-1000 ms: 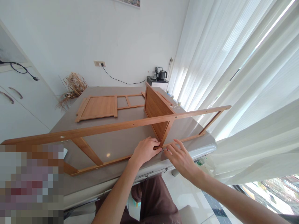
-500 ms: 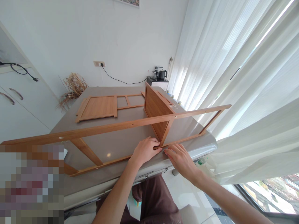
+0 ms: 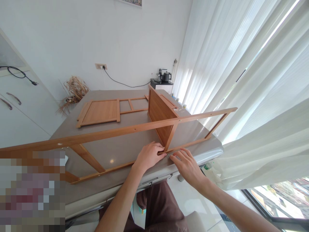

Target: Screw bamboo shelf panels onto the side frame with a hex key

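A light-brown wooden frame (image 3: 135, 128) stands on its long edge across the near side of the table. A wooden shelf panel (image 3: 162, 109) joins it crosswise and reaches back from it. My left hand (image 3: 150, 157) is closed around the lower rail at the foot of the panel's joint, thumb and fingertips pressed on the wood. Just right of that joint, my right hand (image 3: 185, 162) pinches a small, thin metal hex key (image 3: 168, 155) against the rail's near face. The key's tip is hidden at the rail.
Another wooden frame with a panel (image 3: 101, 111) lies flat on the grey table (image 3: 135, 154). A kettle (image 3: 166, 76) stands on a small cabinet at the back. White curtains (image 3: 207, 58) hang on the right. Pixelated blocks hide a person at the lower left.
The view shifts slightly. My right fingers have turned a little around the hex key, while my left hand keeps its place on the rail.
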Tool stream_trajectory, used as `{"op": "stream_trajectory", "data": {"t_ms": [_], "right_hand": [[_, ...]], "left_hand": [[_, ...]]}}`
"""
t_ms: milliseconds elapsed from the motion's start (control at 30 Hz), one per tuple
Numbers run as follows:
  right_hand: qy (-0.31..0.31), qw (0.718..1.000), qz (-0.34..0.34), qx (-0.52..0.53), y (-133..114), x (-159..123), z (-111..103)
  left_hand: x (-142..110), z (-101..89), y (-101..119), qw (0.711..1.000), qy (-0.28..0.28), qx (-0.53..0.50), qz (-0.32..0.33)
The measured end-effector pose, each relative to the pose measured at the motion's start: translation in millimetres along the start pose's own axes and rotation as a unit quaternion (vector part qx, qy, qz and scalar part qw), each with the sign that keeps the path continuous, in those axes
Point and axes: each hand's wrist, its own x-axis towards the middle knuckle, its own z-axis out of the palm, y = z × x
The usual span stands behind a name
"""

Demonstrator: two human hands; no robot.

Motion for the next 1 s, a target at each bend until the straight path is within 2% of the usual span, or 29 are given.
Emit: {"op": "stream_trajectory", "data": {"t_ms": [733, 1000], "right_hand": [[-0.042, 0.989, -0.060, -0.131, -5.9, 12.7, -12.8], [-0.031, 0.991, -0.065, -0.115, -7.9, 16.8, -13.4]], "left_hand": [[-0.6, 0.9, -0.6, 1.000, 0.006, 0.010, 0.002], [-0.3, 1.0, -0.4, 1.000, 0.004, 0.010, 0.000]]}}
